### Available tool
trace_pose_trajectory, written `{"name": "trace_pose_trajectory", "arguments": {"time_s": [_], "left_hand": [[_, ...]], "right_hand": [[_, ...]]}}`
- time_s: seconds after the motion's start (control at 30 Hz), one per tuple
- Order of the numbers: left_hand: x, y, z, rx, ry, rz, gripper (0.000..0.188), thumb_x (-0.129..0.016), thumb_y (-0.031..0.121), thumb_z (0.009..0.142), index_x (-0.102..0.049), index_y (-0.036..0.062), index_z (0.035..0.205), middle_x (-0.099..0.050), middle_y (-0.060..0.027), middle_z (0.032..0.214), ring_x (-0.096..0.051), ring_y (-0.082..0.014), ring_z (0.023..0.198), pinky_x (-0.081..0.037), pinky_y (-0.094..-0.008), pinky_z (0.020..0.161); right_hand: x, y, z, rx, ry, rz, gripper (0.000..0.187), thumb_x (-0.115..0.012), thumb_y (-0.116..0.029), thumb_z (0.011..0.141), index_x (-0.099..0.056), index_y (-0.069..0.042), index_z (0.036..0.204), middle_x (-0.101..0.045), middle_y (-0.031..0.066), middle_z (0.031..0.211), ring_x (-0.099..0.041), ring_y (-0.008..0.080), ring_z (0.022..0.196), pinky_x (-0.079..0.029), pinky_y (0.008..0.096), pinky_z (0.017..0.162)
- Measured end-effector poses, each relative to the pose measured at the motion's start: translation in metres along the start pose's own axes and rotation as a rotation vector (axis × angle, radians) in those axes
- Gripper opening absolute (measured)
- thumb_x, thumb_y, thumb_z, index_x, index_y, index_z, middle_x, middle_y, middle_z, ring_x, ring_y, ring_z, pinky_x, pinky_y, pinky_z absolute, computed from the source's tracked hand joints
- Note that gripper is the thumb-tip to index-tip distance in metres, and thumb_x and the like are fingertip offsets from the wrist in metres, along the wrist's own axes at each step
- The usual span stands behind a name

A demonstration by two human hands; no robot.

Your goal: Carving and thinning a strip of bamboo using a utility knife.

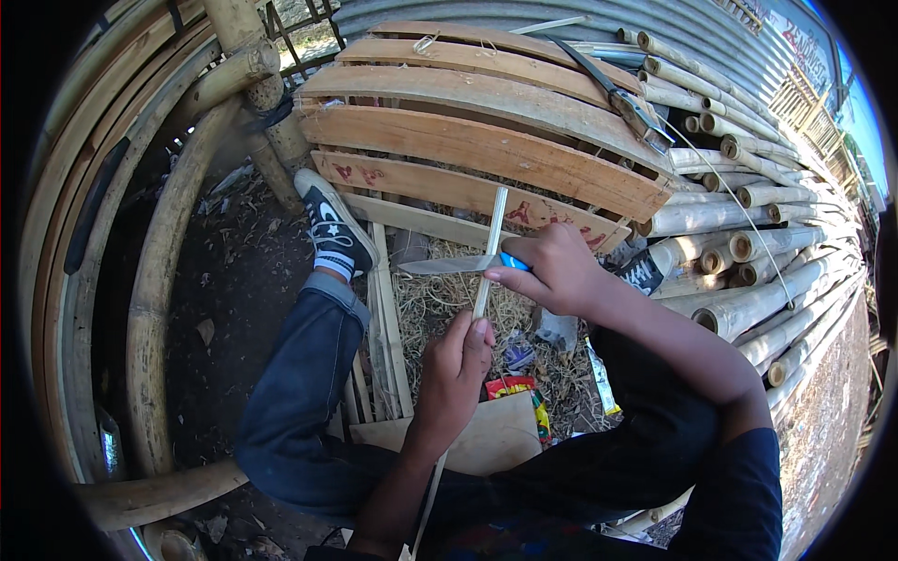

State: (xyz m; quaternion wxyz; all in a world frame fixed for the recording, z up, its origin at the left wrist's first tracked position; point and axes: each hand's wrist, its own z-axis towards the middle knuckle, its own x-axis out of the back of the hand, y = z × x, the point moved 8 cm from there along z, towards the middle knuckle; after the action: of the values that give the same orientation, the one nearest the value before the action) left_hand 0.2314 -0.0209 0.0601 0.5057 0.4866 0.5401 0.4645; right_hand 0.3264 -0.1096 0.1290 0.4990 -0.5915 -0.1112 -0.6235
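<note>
A thin, pale bamboo strip (498, 217) runs upright between my legs, its lower end passing down toward my lap. My left hand (453, 374) is closed around it at mid-length. Above that, my right hand (552, 269) grips a knife by its blue handle (513, 262). The knife's blade (444, 266) points left and lies across the strip, touching it. My right thumb rests against the strip just by the blade. Fine shavings (435, 313) cover the ground beneath both hands.
A slatted wooden crate (486, 131) stands ahead, with a saw (617, 98) on its top right. Bamboo poles (748, 245) are stacked to the right. A thick bamboo rail (154, 318) curves along the left. A board (491, 439) and a colourful wrapper (514, 385) lie below my hands.
</note>
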Motion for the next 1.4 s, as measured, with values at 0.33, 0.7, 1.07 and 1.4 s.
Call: {"name": "trace_pose_trajectory", "arguments": {"time_s": [0.33,0.7,1.07,1.4], "left_hand": [[0.016,-0.002,0.0,-0.005,0.062,0.016,0.027,-0.037,0.027,0.101,-0.044,0.0056,0.085,-0.027,0.0078,0.056,-0.024,0.0004,0.043,-0.018,-0.0188,0.037],[0.045,-0.004,-0.051,0.239,0.14,-0.121,0.028,-0.038,0.026,0.1,-0.044,0.005,0.082,-0.03,0.006,0.056,-0.028,-0.0015,0.046,-0.023,-0.0213,0.041],[0.051,-0.006,-0.083,0.321,-0.081,-0.525,0.031,-0.035,0.028,0.101,-0.046,0.003,0.088,-0.027,0.0062,0.055,-0.023,-0.0015,0.043,-0.019,-0.0194,0.039],[0.059,-0.005,-0.06,0.342,-0.12,-0.747,0.027,-0.031,0.029,0.101,-0.044,0.0051,0.104,-0.029,0.0031,0.054,-0.023,-0.0039,0.041,-0.021,-0.019,0.038]], "right_hand": [[-0.012,0.003,0.015,0.064,0.085,-0.341,0.06,-0.045,-0.06,0.087,-0.056,-0.008,0.058,-0.051,0.0108,0.046,-0.055,0.0309,0.044,-0.042,0.0401,0.042],[-0.017,-0.014,0.031,0.12,0.064,-0.549,0.055,-0.048,-0.055,0.087,-0.056,-0.008,0.061,-0.05,0.0094,0.046,-0.058,0.0296,0.048,-0.045,0.0402,0.046],[0.039,0.06,0.008,-0.507,0.187,0.159,0.06,-0.048,-0.047,0.092,-0.052,0.005,0.063,-0.037,0.0084,0.048,-0.035,0.0205,0.048,-0.034,0.0367,0.052],[-0.008,-0.041,0.021,-0.127,-0.221,0.153,0.058,-0.051,-0.049,0.09,-0.057,0.001,0.06,-0.044,0.0129,0.045,-0.049,0.0289,0.044,-0.041,0.0398,0.051]]}}
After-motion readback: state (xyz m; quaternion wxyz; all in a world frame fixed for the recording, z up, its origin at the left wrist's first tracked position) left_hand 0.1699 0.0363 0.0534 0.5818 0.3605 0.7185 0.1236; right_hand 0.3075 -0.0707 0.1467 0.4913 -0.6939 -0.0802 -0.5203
